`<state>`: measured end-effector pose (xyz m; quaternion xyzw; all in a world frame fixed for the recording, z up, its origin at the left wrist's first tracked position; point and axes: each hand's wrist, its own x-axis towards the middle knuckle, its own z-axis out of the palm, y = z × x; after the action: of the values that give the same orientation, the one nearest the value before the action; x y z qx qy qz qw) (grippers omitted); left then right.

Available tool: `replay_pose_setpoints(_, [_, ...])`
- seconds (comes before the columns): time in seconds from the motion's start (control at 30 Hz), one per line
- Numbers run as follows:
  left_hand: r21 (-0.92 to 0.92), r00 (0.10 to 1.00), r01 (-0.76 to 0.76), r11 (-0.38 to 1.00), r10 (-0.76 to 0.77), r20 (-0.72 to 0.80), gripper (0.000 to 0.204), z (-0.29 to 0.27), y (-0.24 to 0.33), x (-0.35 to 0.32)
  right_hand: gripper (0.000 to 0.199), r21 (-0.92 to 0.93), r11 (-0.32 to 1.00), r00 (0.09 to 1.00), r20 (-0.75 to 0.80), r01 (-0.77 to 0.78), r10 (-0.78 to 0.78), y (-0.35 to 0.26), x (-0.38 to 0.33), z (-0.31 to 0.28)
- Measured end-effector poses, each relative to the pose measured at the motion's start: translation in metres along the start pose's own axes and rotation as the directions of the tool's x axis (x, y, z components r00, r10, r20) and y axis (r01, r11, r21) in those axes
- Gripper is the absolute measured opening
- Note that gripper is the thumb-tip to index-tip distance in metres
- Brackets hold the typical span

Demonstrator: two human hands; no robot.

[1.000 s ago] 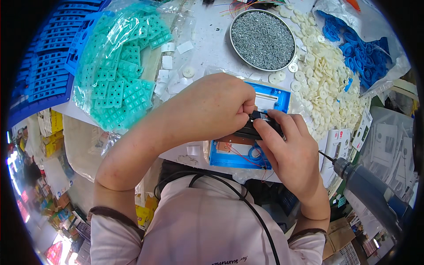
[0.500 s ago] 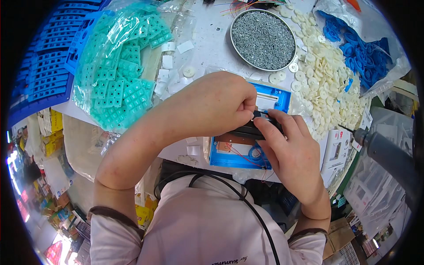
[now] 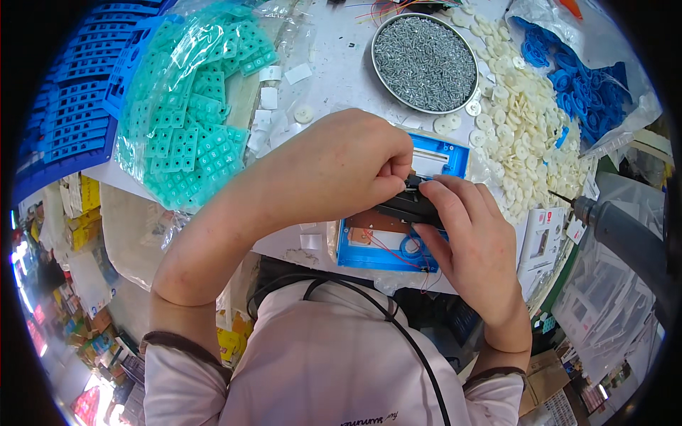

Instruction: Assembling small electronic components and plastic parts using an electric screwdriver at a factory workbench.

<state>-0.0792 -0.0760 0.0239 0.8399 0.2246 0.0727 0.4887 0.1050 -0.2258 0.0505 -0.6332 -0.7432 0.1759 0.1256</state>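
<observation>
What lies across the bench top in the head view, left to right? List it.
Stack of dark blue plastic frames → bag of teal keypad pieces → round tin of screws → heap of cream discs → bag of blue rings.

I count two hands at work, my left hand (image 3: 348, 167) and my right hand (image 3: 472, 245), closed together on one small black part (image 3: 406, 206) over one blue case (image 3: 387, 248). On the worktop (image 3: 341, 78) I see one round tin of screws (image 3: 425, 62), one bag of teal keypads (image 3: 192, 121) and one power screwdriver (image 3: 618, 231). The white discs (image 3: 529, 135), the blue rings (image 3: 590, 78) and the stacked blue trays (image 3: 71, 121) are too many to count.
</observation>
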Motion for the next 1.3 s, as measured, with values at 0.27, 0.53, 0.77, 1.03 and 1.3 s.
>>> replay_pose_setpoints(0.27, [0.055,0.995,-0.102,0.993,0.102,0.005,0.012,-0.001,-0.007,0.001,0.049,0.023,1.0,1.0,-0.02,0.015,-0.015,0.001,0.002,0.001])
replay_pose_setpoints(0.53, [0.086,0.985,-0.148,0.985,0.155,-0.081,0.013,0.006,-0.013,-0.003,0.048,0.049,0.998,0.997,-0.063,0.042,-0.039,0.003,0.002,0.002])
replay_pose_setpoints(0.77, [0.068,0.99,-0.088,0.994,0.095,-0.102,0.014,0.011,-0.007,-0.006,0.047,0.07,0.997,0.997,-0.074,0.032,-0.026,0.003,0.002,0.003])
replay_pose_setpoints(1.03, [0.14,0.997,-0.058,0.988,0.065,-0.044,0.015,0.009,-0.003,-0.006,0.043,-0.009,1.0,1.0,0.007,0.025,-0.025,0.001,0.003,0.002])
replay_pose_setpoints(1.3, [0.139,0.986,-0.085,0.987,0.104,-0.133,0.014,0.016,-0.002,-0.008,0.048,-0.139,0.99,0.997,0.076,0.008,0.002,-0.007,0.001,-0.002])
